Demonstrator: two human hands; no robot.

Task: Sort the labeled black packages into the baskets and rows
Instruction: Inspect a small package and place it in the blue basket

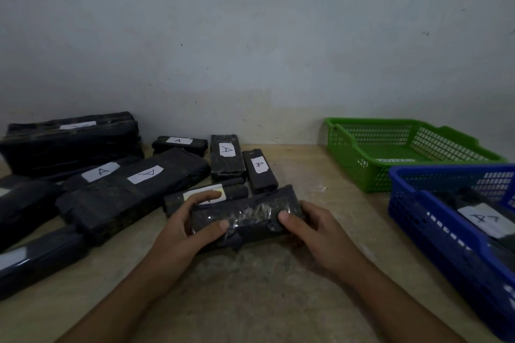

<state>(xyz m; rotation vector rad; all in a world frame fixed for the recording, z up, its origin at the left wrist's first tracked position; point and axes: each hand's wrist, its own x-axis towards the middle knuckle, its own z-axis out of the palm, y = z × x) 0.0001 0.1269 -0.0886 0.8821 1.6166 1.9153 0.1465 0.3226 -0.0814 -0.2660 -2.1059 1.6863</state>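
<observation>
Both hands grip one black package (245, 217) by its ends: left hand (182, 227), right hand (312, 227). Labeled packages (133, 178) lie beyond the left hand; blue basket (434, 234) and green basket (370, 172) sit right of the right hand.

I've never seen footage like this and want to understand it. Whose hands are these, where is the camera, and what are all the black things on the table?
No machine here: a person works with two bare hands, and the one picture comes from a wide-angle camera worn on their head, looking forward and down. The left hand and right hand each grip an end of one black package; its upper side shows shiny clear tape and no label. More black packages lie on the wooden table to the left and middle, several with white labels marked A, like the small package. At the right stand a green basket and, nearer, a blue basket holding a package labeled A.
</observation>
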